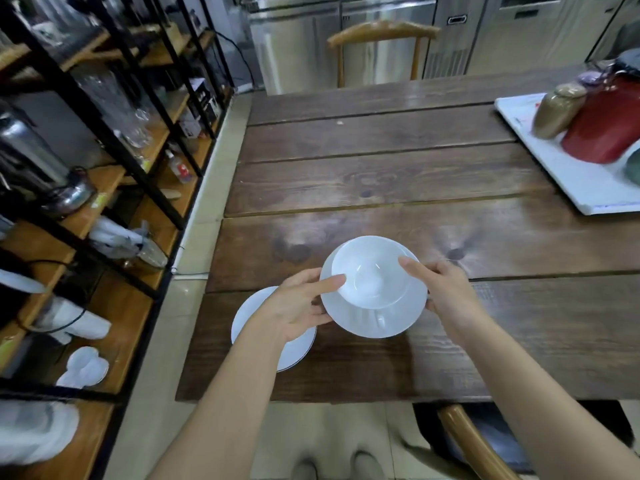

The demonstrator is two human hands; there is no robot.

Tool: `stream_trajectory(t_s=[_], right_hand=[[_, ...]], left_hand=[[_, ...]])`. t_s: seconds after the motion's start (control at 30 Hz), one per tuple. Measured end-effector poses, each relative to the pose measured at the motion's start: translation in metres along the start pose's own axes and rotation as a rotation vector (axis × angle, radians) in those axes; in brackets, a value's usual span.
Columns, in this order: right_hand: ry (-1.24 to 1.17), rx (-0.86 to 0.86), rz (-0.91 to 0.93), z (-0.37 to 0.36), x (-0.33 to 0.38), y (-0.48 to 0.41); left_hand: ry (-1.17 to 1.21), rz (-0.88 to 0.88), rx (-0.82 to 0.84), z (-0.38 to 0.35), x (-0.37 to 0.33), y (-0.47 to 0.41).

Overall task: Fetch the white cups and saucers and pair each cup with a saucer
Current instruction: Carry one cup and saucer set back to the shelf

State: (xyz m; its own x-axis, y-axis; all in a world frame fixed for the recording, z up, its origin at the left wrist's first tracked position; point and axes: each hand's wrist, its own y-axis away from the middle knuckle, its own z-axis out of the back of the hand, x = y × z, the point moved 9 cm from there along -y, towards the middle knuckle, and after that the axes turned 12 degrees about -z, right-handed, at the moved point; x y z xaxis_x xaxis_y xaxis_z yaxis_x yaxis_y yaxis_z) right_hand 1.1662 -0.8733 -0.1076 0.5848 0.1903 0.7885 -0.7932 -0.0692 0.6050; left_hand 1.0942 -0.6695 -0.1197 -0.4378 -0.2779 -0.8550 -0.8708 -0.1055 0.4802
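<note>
A white cup [370,271] sits on a white saucer [398,315] above the near part of the wooden table [381,174]. The cup's handle points toward me. My left hand [301,304] grips the saucer's left edge, its thumb on the cup's rim. My right hand [446,289] holds the saucer's right edge with a finger against the cup's rim. A short stack of white saucers [252,313] lies on the table at the near left corner, partly hidden under my left hand.
A white tray [588,181] with a red canister [609,126] and a brown jar [557,110] stands at the table's right. Black-framed wooden shelves [114,188] with glassware and white dishes line the left. One wooden chair [381,32] stands at the far end, another [474,445] near my right.
</note>
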Motion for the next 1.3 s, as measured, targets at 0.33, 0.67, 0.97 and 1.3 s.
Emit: stream_trajectory(t_s=[0.33,0.67,0.97,1.3], right_hand=[[0.018,0.154,0.084,-0.099,0.045,0.072],[0.205,0.489,0.148,-0.316,0.015,0.206],[0.486,0.928,0.174,-0.541,-0.079,0.386],[0.775,1.289,0.185,-0.71,-0.19,0.569]], left_hand=[[0.085,-0.23,-0.183,0.084,-0.046,0.089],[0.249,-0.443,-0.476,0.262,-0.021,0.279],[0.405,-0.521,-1.03,0.415,0.063,0.521],[0.568,-0.567,-1.518,0.493,0.147,0.73]])
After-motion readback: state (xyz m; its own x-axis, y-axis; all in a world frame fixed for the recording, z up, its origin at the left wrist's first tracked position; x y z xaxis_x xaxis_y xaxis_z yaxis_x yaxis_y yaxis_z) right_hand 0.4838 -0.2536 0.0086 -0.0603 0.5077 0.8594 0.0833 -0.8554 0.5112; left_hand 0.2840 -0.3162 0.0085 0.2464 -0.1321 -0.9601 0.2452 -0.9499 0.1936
